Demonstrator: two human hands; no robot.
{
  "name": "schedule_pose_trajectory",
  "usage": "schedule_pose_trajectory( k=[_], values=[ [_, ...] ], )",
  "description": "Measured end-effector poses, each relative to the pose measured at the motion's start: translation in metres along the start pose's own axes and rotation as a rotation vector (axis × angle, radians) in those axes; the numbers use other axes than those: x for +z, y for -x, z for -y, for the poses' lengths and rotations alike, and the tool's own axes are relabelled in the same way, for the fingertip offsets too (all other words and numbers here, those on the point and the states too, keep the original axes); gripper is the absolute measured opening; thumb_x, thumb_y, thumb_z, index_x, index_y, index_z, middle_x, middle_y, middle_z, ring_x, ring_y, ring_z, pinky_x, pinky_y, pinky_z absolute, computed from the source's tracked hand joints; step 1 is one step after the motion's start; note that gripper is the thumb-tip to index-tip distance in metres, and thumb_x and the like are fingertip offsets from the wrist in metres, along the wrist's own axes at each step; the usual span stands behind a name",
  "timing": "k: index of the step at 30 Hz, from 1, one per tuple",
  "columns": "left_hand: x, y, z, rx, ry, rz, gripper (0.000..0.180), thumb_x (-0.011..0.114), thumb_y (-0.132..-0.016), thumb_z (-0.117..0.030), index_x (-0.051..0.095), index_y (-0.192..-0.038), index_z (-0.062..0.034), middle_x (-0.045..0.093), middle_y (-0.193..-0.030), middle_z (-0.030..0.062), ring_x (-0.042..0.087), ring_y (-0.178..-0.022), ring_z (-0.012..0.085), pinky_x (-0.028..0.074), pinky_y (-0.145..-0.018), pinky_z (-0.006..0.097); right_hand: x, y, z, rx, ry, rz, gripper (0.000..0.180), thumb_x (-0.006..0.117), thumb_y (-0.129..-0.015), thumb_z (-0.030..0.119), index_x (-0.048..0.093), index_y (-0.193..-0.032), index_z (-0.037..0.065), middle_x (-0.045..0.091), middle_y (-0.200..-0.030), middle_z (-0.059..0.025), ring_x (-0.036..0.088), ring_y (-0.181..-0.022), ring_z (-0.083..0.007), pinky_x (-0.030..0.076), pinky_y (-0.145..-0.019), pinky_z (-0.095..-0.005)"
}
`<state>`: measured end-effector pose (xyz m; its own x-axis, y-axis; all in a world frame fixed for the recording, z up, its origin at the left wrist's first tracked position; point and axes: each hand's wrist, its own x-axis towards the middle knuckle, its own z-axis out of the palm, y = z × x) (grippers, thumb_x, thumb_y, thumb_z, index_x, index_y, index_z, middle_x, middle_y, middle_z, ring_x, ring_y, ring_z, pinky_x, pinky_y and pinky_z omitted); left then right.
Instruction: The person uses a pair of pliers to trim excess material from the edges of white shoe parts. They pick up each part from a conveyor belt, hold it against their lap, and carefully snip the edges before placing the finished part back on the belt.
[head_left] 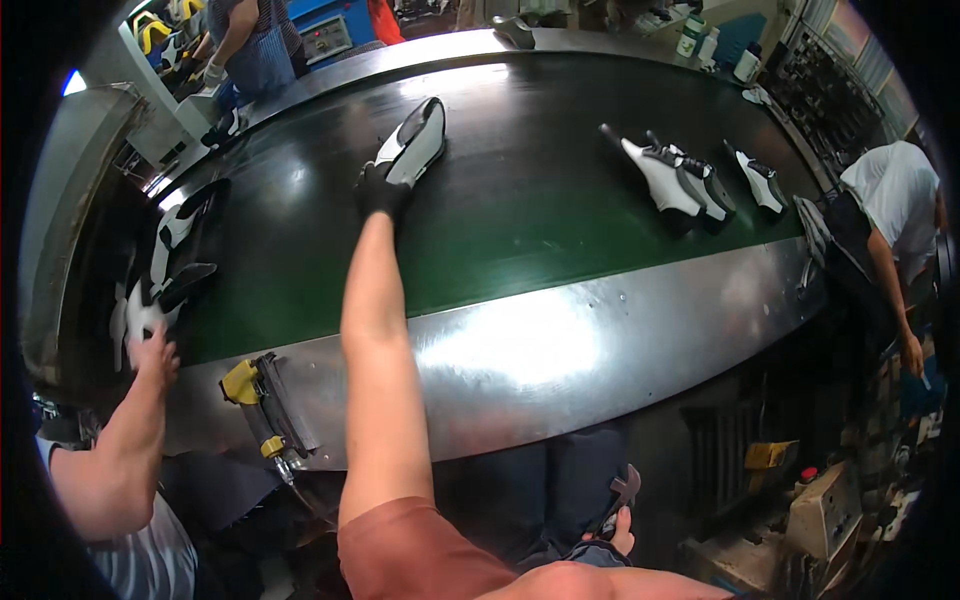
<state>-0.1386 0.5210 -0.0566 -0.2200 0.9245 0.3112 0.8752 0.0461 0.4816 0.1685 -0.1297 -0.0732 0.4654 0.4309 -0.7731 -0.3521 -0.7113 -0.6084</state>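
My left hand [383, 195], in a black glove, reaches far out over the dark green conveyor belt [500, 230]. Its fingers are closed on the near end of a white-and-black shoe [418, 140], which lies tilted with its far end pointing away. Low in the picture, close to my lap, my right hand [622, 535] is closed around a metal hand tool [626, 487] with a hooked head. Most of that hand and the tool's handle are hidden, so its exact kind is unclear.
Several white-and-black shoes [668, 185] sit right on the belt. At left, a co-worker's hand [152, 352] touches a white shoe [143, 315]. A yellow-and-black air tool [262, 400] rests on the metal ledge [520, 350]. A person in white [895, 190] bends at right; another [265, 50] stands behind.
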Motion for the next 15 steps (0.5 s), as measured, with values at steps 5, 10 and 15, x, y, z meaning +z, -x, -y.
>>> schedule_pose_trajectory(
  k=[5,10,15],
  values=[
    [-0.017,0.032,-0.006,0.130,0.036,0.156,0.074,0.074,-0.067,-0.042,0.050,-0.128,-0.0074,0.056,-0.119,0.0205,0.058,-0.102,0.0314,0.046,-0.089,0.040,0.003,0.008,-0.004,-0.056,0.045,-0.015,0.080,0.028,-0.085,0.075,0.063,-0.084,0.002,0.062,-0.062,-0.0096,0.060,-0.059,-0.0208,0.050,-0.059,-0.0334],
    [-0.059,0.107,-0.026,-0.113,1.357,0.634,0.059,0.065,-0.081,-0.020,0.042,-0.135,-0.0105,0.058,-0.114,0.0104,0.057,-0.100,0.0242,0.050,-0.080,0.038,0.011,0.018,0.013,-0.135,0.039,0.115,0.076,0.027,-0.087,0.072,0.061,-0.079,0.005,0.061,-0.061,-0.0084,0.057,-0.055,-0.0210,0.048,-0.056,-0.0318],
    [-0.133,0.272,0.043,0.142,1.235,0.359,0.042,0.053,-0.090,-0.018,0.046,-0.130,-0.0063,0.058,-0.118,0.0101,0.057,-0.105,0.0213,0.050,-0.090,0.035,0.013,0.021,0.021,-0.207,-0.034,0.161,0.074,0.028,-0.086,0.073,0.057,-0.069,0.007,0.058,-0.059,-0.0098,0.057,-0.057,-0.0216,0.047,-0.057,-0.0312]
  ],
)
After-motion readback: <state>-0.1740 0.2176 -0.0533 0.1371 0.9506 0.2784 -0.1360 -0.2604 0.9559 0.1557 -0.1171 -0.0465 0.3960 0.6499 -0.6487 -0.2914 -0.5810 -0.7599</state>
